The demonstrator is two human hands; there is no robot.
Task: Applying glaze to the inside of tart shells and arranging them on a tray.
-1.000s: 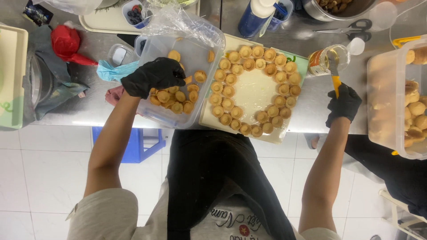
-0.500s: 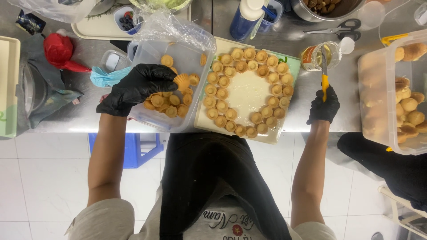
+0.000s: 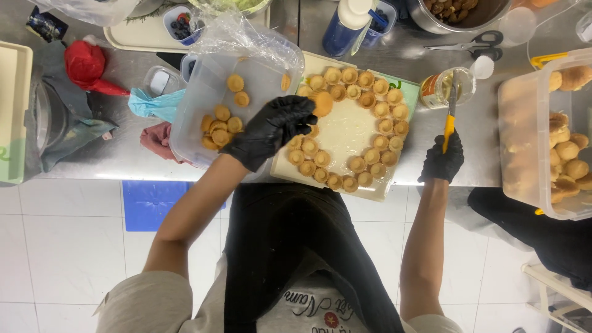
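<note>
The left hand (image 3: 271, 131), in a black glove, reaches over the near left part of a pale rectangular board (image 3: 348, 132) lying on the steel counter (image 3: 123, 68). Its fingertips pinch one small round golden tart shell (image 3: 322, 103), holding it just above the bare middle of the board, close to the far left corner. The other small golden tart shells (image 3: 382, 126) sit on the board in a ring around that bare middle, touching one another along the far, right and near sides.

Just left of the board stands a clear plastic tub (image 3: 200, 108) with crumpled film folded back over its far edge; a loose cluster of the same shells (image 3: 219, 126) lies in its near left corner, with a few more farther in.

The right hand (image 3: 441, 161), also in a black glove, is at the near edge of the counter, right of the board. Its fingers are closed around the yellow handle of a small knife (image 3: 450, 114), whose blade points away and dips into an open glass jar (image 3: 445, 88) standing just beyond the board's right edge.

Farther right, a large clear plastic box (image 3: 542, 129) holds pale bread rolls. Far on the counter lie a pair of scissors (image 3: 475, 42), and at the far left a red piping bag (image 3: 86, 66).
</note>
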